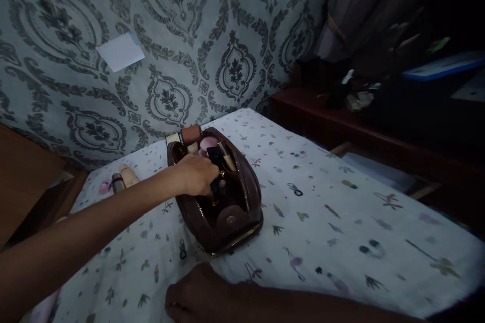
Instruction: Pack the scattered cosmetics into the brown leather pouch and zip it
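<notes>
While the brown bag (252,189) sits unzipped on the printed cloth (314,232), my left hand (199,174) is inside it; fingertips hidden, so can't tell if that grip pinches anything. Right hand (199,290) curled into a fist, near side of bag. Progress, my read: bag open, pink round item (209,144) and others in; beige tube (129,175), dark bottle (117,182) remain outside, left of bag.

No text, label, brand, number or sign is legible: any print on the white card (121,52) against the wallpaper (170,98) or on the cosmetics (209,144) in the brown zippered bag (253,185) is too dim to read.
</notes>
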`<state>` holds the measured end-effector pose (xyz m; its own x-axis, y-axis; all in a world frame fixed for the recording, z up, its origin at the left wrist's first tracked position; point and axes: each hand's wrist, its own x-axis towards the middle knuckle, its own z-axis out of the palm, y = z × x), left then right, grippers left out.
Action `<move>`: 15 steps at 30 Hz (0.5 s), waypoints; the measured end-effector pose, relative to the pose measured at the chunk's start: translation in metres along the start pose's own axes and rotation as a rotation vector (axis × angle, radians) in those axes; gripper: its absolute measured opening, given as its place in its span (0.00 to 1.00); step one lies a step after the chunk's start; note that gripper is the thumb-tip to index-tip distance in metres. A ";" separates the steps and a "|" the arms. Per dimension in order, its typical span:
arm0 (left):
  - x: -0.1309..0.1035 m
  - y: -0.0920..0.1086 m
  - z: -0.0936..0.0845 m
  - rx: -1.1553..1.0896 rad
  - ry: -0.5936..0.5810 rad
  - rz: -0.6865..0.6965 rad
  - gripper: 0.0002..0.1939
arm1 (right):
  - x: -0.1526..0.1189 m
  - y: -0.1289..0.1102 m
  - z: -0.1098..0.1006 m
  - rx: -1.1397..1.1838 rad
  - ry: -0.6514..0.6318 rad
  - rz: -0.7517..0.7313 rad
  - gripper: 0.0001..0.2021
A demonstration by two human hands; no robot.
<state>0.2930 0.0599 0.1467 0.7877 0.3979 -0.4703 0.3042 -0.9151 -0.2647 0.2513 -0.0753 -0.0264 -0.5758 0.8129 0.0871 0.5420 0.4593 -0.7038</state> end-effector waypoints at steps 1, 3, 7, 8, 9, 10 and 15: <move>0.000 0.000 0.000 -0.004 0.001 0.001 0.09 | 0.000 0.000 0.000 -0.001 -0.006 -0.001 0.12; 0.001 -0.002 0.001 -0.014 0.004 0.001 0.09 | 0.000 0.000 -0.001 0.001 -0.017 -0.007 0.12; -0.005 -0.010 -0.005 -0.043 0.021 -0.009 0.11 | 0.000 -0.003 -0.006 -0.002 -0.041 0.003 0.12; -0.010 -0.013 -0.008 -0.070 0.052 -0.010 0.11 | -0.001 -0.004 -0.008 -0.005 -0.051 0.010 0.12; -0.017 -0.017 -0.011 -0.115 0.108 -0.007 0.10 | -0.001 -0.005 -0.010 -0.008 -0.061 0.018 0.11; -0.025 -0.021 -0.013 -0.182 0.191 -0.001 0.10 | -0.001 -0.005 -0.012 -0.008 -0.067 0.026 0.10; -0.084 -0.053 -0.003 -0.614 0.722 -0.059 0.12 | -0.005 -0.007 -0.012 0.114 -0.004 0.047 0.10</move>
<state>0.2122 0.0747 0.2031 0.8404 0.4962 0.2180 0.4212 -0.8510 0.3136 0.2576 -0.0779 -0.0130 -0.5538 0.8312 0.0493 0.4956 0.3766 -0.7826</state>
